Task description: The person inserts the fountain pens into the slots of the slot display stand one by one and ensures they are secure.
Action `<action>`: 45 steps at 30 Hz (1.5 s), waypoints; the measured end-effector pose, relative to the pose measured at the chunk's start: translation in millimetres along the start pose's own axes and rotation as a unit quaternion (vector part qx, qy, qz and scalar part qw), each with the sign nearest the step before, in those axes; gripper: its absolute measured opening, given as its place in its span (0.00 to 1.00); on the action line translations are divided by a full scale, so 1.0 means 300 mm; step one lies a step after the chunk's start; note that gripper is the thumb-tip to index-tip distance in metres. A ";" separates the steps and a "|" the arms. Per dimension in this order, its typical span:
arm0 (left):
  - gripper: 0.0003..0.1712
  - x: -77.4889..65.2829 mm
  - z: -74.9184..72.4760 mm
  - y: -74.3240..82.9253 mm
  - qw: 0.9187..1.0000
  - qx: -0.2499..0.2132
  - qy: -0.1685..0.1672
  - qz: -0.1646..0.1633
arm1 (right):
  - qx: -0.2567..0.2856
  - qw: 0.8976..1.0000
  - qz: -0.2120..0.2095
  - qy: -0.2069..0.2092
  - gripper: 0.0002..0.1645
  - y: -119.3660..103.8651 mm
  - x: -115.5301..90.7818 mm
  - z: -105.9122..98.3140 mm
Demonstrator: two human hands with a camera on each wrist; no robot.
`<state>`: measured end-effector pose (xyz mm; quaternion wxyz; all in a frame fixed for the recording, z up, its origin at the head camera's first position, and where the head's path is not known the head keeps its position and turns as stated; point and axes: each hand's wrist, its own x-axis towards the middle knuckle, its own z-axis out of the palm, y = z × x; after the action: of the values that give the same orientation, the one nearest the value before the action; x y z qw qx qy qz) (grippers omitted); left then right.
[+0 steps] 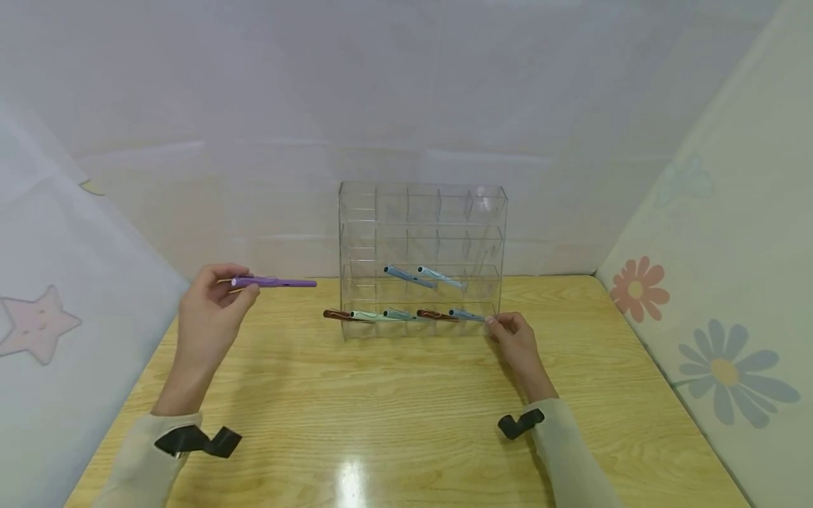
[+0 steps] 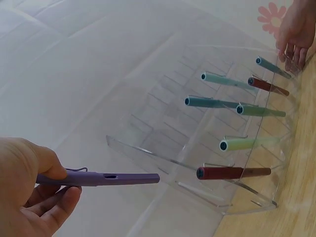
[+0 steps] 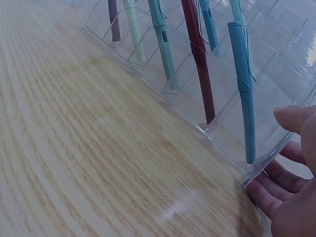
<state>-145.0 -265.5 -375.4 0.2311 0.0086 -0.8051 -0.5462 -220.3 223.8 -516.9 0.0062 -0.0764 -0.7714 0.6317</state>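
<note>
My left hand (image 1: pixel 209 317) pinches a purple pen (image 1: pixel 279 283) between thumb and fingers. The pen lies nearly level in the air, left of a clear acrylic pen rack (image 2: pixel 148 153) and apart from it. At the rack's lower right edge, my right hand (image 1: pixel 517 346) grips its side, the thumb in front and the fingers behind. Several pens lean in the bottom row, among them a dark red pen (image 2: pixel 212 173), a pale green pen (image 2: pixel 247 143) and a blue pen (image 3: pixel 242 74). One tier higher sit a blue pen (image 1: pixel 406 276) and a light blue pen (image 1: pixel 440 276).
The rack stands on a wood-grain table (image 1: pixel 356 402) near its back edge. A pale curtain (image 1: pixel 267 155) hangs behind. Printed panels flank the table, with a star (image 1: pixel 41 323) on the left and flowers (image 1: pixel 724 370) on the right.
</note>
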 end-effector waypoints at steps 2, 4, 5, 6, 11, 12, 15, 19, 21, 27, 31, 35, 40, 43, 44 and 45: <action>0.18 0.001 0.005 0.011 1.000 -0.013 -0.001 0.004 | -0.003 1.000 -0.001 -0.001 0.21 -0.002 0.001 0.000; 0.18 0.002 0.009 0.025 1.000 -0.023 -0.004 0.008 | -0.005 1.000 0.001 -0.002 0.21 -0.003 0.004 0.000; 0.18 0.002 0.012 0.033 0.999 -0.032 -0.003 0.010 | -0.005 1.000 0.002 -0.003 0.21 -0.005 0.005 0.000; 0.18 0.001 0.016 0.043 0.999 -0.041 -0.004 0.013 | -0.006 1.000 0.002 -0.004 0.22 -0.006 0.005 0.000; 0.17 -0.006 0.035 0.085 0.998 -0.046 -0.015 0.032 | -0.008 1.000 0.003 -0.005 0.22 -0.012 0.006 0.001; 0.17 -0.007 0.039 0.090 0.998 -0.041 -0.018 0.036 | -0.009 1.000 0.002 -0.004 0.22 -0.012 0.007 0.001; 0.18 -0.008 0.053 0.096 0.999 -0.025 -0.026 0.040 | -0.009 1.000 0.003 -0.004 0.22 -0.010 0.008 0.002; 0.19 -0.004 0.076 0.095 0.998 -0.012 -0.035 0.046 | -0.006 1.000 0.002 -0.005 0.21 -0.005 0.010 0.003; 0.19 0.000 0.087 0.094 0.998 -0.009 -0.040 0.052 | -0.004 1.000 0.004 -0.005 0.20 -0.003 0.010 0.004; 0.18 0.016 0.120 0.086 0.997 -0.019 -0.056 0.049 | -0.010 1.000 0.007 -0.008 0.21 -0.004 0.008 0.004; 0.19 0.033 0.146 0.068 0.997 -0.019 -0.069 0.043 | -0.010 1.000 0.007 -0.008 0.23 -0.009 0.002 0.002; 0.20 0.045 0.176 0.051 0.996 -0.026 -0.081 0.033 | -0.010 1.000 0.007 -0.009 0.23 -0.009 -0.002 0.000; 0.19 0.057 0.209 0.038 0.995 -0.033 -0.092 0.019 | -0.017 1.000 0.007 -0.008 0.24 -0.001 -0.001 -0.004; 0.19 0.066 0.228 0.033 0.995 -0.035 -0.093 0.018 | -0.019 1.000 0.008 -0.008 0.24 0.006 0.001 -0.005; 0.19 0.068 0.234 0.032 0.995 -0.036 -0.093 0.019 | -0.018 1.000 0.008 -0.007 0.24 0.007 0.001 -0.005; 0.19 0.072 0.240 0.030 0.995 -0.038 -0.094 0.020 | -0.019 1.000 0.008 -0.006 0.24 0.009 0.002 -0.005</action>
<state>-189.6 -204.5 -381.1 0.1660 -0.0676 -0.8020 -0.5698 -220.4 225.9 -519.3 -0.0051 -0.0789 -0.7826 0.6175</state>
